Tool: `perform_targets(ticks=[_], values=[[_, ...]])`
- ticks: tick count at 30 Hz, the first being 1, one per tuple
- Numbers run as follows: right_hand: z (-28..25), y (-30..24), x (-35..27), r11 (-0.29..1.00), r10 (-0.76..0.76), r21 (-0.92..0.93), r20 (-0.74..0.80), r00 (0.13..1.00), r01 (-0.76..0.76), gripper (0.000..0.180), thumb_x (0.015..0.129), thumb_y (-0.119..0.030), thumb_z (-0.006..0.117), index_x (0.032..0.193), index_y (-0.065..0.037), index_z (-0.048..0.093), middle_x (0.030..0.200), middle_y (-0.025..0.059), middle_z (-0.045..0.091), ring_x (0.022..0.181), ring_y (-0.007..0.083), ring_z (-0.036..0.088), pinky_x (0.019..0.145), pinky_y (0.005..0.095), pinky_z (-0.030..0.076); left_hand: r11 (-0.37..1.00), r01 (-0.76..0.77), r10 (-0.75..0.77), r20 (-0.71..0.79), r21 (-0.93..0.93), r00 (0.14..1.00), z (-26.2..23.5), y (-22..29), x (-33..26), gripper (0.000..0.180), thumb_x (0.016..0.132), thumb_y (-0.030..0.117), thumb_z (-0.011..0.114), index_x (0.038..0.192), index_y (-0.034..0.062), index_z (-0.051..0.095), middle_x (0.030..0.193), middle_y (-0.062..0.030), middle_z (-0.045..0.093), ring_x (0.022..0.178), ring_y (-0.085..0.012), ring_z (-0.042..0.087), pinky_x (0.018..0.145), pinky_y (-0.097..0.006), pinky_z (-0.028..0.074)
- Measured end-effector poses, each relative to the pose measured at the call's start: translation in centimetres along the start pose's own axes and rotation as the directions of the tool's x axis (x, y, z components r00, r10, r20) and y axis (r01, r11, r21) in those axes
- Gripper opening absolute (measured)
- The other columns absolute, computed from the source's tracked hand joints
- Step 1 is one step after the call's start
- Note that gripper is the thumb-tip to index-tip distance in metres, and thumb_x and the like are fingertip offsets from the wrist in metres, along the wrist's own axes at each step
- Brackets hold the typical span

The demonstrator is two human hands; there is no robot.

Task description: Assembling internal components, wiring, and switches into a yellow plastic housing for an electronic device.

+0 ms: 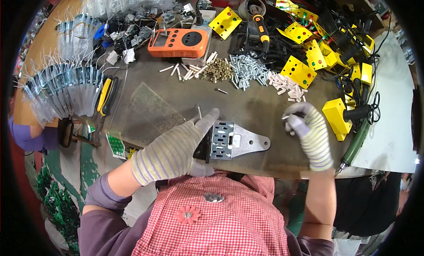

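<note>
My left hand (176, 150), in a striped knit glove, is closed on a slotted metal plate assembly (222, 140). It has a black part along its left side, and a flat tapered metal tongue (252, 143) with a round hole points right. A thin screw (199, 112) sticks up beside my left index finger; whether I grip it is unclear. To the right, my gloved right hand (309, 134) is raised apart from the plate. Its thumb and forefinger pinch a small pale rod (285, 117), too small to tell whether screw or tube.
Piles of white tubes (287, 86), silver screws (247, 70) and brass pieces (219, 69) lie ahead, with one loose screw (221, 91) nearer. Around them are an orange meter (179, 43), yellow-handled pliers (106, 96), yellow boxes (336, 117) with cords, and a green screwdriver (356, 145).
</note>
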State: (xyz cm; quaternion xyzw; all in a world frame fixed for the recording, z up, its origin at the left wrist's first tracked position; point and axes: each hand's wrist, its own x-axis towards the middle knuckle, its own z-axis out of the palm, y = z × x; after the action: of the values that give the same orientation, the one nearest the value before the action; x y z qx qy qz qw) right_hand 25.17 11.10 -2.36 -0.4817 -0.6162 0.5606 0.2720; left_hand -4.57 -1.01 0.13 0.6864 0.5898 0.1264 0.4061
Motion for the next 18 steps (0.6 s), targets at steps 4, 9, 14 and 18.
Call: perform_targets(ticks=[4,9,14,18], values=[[1.1,2.9,-0.8,0.447,-0.561,-0.837,0.013,0.828,0.316,0.012,0.081,-0.002,0.07,0.091,-0.005,0.066,0.087,0.0146,0.062,0.081,0.034,0.061,0.072,0.0425,0.051,0.998,-0.022,0.024,-0.025,0.054,0.999,0.3,-0.8,0.1,0.11,0.066,0.04,0.087,0.151,-0.0011,0.032,0.13,-0.0269,0.055,0.116,-0.0431,0.058,0.1,-0.047,0.046],[5.4,0.0,-1.0,0.515,-0.651,-0.745,-0.019,0.759,0.423,0.013,0.077,-0.004,0.073,0.087,-0.008,0.065,0.084,0.0119,0.061,0.081,0.0336,0.06,0.073,0.0451,0.048,0.84,-0.085,0.216,-0.186,0.536,0.958,-0.1,-1.4,0.9,0.11,0.053,0.058,0.086,0.143,0.0077,0.049,0.121,-0.016,0.057,0.117,-0.034,0.051,0.102,-0.052,0.035],[12.7,-1.1,-0.3,0.611,-0.668,-0.552,0.027,0.744,0.568,0.016,0.074,-0.006,0.074,0.087,-0.009,0.067,0.083,0.0127,0.062,0.08,0.0336,0.06,0.073,0.0448,0.048,0.89,-0.139,0.244,-0.196,0.433,0.95,0.5,-2.7,1.3,0.104,0.051,0.065,0.084,0.136,0.0098,0.057,0.122,-0.012,0.059,0.119,-0.0312,0.051,0.108,-0.052,0.029],[12.6,-1.1,-0.1,0.593,-0.638,-0.541,0.137,0.758,0.597,0.015,0.076,-0.011,0.071,0.09,-0.008,0.068,0.086,0.0132,0.063,0.083,0.0337,0.061,0.075,0.0457,0.049,0.914,-0.117,0.243,-0.292,0.39,0.925,1.9,-2.8,1.3,0.1,0.052,0.067,0.083,0.131,0.0101,0.061,0.119,-0.011,0.06,0.119,-0.0313,0.051,0.108,-0.053,0.028]])
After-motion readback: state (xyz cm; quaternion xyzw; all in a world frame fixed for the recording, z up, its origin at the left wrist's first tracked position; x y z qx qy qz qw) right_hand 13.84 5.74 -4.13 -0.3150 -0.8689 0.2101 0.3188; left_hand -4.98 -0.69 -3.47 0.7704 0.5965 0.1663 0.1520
